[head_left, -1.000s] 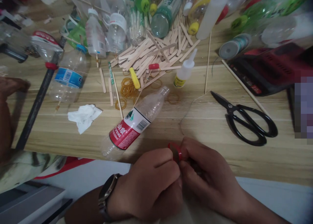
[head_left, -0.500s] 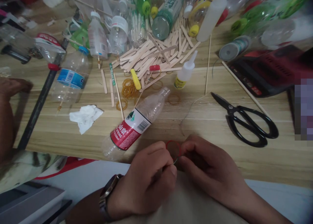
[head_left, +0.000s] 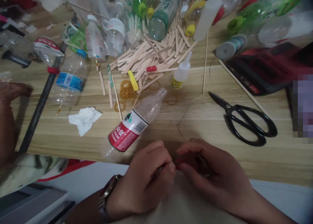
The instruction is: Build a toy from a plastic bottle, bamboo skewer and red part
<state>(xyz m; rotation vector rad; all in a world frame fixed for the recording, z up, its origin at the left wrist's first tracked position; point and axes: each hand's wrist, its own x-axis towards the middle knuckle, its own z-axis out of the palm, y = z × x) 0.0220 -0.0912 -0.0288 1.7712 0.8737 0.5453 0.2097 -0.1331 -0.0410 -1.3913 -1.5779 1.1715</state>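
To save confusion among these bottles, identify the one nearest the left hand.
The tapered, red-labelled clear plastic bottle, lying on its side just beyond the left hand; every other bottle is farther away.

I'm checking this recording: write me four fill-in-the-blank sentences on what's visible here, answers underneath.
1. The left wrist wears a ____.
2. The small thing at the right hand is coloured ____.
3. The scissors are coloured ____.
4. The bottle with the blue label has a ____ cap.

Missing words: watch; red; black; blue.
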